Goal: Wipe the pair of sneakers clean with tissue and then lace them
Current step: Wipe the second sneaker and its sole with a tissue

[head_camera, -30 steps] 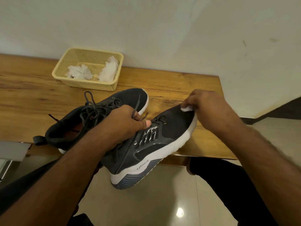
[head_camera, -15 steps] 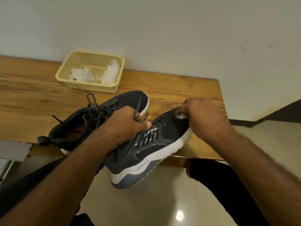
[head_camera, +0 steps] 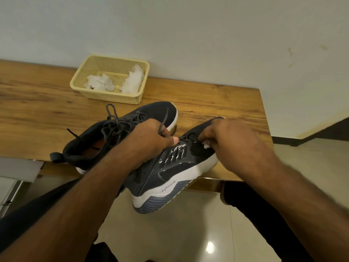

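Observation:
My left hand point(head_camera: 149, 138) grips a dark sneaker point(head_camera: 170, 174) with a white sole by its tongue and laces, tilted on its side over the table's front edge. My right hand point(head_camera: 232, 140) presses a small white tissue point(head_camera: 206, 145) against the upper near the front eyelets; most of the tissue is hidden under my fingers. The second dark sneaker point(head_camera: 120, 129) lies on the wooden table point(head_camera: 37, 114) behind my left hand, its laces loose.
A yellow plastic basket point(head_camera: 105, 95) holding crumpled white tissues point(head_camera: 132, 82) stands at the back of the table against the white wall. The table's right end is near my right hand. My dark-trousered legs and glossy floor tiles lie below.
My right hand has slid the tissue from the sneaker's toe back along the upper toward the eyelets. The left hand keeps its hold on the sneaker.

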